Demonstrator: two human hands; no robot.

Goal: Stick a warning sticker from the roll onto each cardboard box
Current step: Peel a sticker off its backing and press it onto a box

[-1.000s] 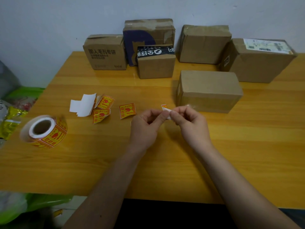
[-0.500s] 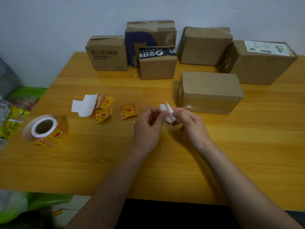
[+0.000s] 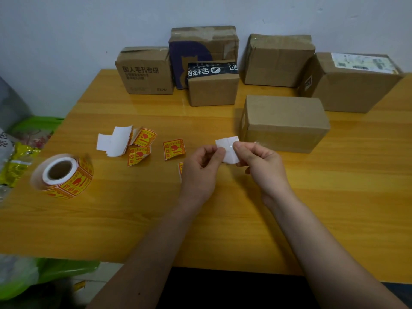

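Both hands pinch one small sticker piece [image 3: 228, 150] above the table, its white side facing me. My left hand [image 3: 201, 168] holds its left edge and my right hand [image 3: 260, 166] its right edge. The nearest plain cardboard box [image 3: 284, 122] stands just behind the hands. Several more boxes line the wall: a printed one [image 3: 145, 71], a tall purple-marked one [image 3: 204, 44], a small one with black tape [image 3: 213, 84], a brown one [image 3: 278, 60] and one with a shipping label [image 3: 352, 82]. The yellow-and-red sticker roll [image 3: 63, 176] lies at the left.
Loose yellow stickers [image 3: 174, 148] and white backing scraps [image 3: 114, 141] lie between the roll and my hands; another sticker [image 3: 180, 168] peeks out beside my left hand. Green and yellow bags [image 3: 20, 161] sit off the wooden table's [image 3: 345, 197] left edge.
The piece between my fingers has been spread out: earlier only a small folded corner showed, now a wider white face is visible. Hands stayed in about the same spot.
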